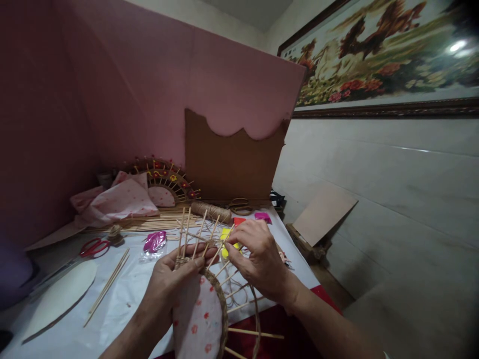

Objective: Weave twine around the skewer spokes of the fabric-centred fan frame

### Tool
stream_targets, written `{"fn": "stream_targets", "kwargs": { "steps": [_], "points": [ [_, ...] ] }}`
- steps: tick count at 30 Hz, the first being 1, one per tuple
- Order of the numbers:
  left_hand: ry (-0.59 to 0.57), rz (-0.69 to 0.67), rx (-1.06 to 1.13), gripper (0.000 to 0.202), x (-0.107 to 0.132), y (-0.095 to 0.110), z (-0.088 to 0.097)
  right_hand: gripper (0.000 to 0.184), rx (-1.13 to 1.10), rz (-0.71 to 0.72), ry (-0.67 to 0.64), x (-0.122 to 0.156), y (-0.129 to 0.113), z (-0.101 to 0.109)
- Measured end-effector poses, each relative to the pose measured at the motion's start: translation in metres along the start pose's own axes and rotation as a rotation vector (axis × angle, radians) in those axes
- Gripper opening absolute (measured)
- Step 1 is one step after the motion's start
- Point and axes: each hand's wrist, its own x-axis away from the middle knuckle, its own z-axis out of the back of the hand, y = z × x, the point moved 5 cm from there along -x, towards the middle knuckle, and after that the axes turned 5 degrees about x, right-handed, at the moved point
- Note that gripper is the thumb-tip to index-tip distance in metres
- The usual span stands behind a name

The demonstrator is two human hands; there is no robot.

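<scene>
My left hand (170, 281) grips a half-round craft piece (198, 319) covered in pink flowered cloth, with thin wooden sticks (198, 232) fanning out from its woven rim. The thumb lies across the rim near the sticks. My right hand (260, 259) is closed in a pinch at the sticks on the piece's right side, fingertips at a strand of twine (239, 291) that loops between them. Both hands hover over the near edge of the white-covered table (123, 299).
Red-handled scissors (94, 247), loose sticks (108, 284), a white half-oval cutout (60, 296), a bag of pink beads (154, 243) and a twine spool (211, 210) lie on the table. A finished decorated fan (164, 182), pink cloth (118, 202) and brown cardboard (232, 162) stand behind.
</scene>
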Motion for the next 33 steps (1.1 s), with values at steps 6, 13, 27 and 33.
{"fn": "stream_targets", "kwargs": {
  "steps": [6,13,27,33],
  "points": [
    [-0.031,0.001,0.009,0.03,-0.001,-0.001,-0.001,0.01,0.029,-0.048,-0.013,0.0,-0.001,0.006],
    [-0.055,0.013,0.019,0.029,0.002,-0.001,-0.001,0.007,0.123,-0.003,-0.004,0.0,-0.007,0.009],
    [-0.075,0.025,0.041,0.031,0.0,-0.004,-0.001,0.006,0.131,-0.109,0.062,0.003,-0.007,0.006],
    [-0.044,0.011,0.058,0.03,0.0,-0.002,-0.002,0.01,-0.007,-0.162,0.033,0.001,-0.002,0.009]
  ]
}}
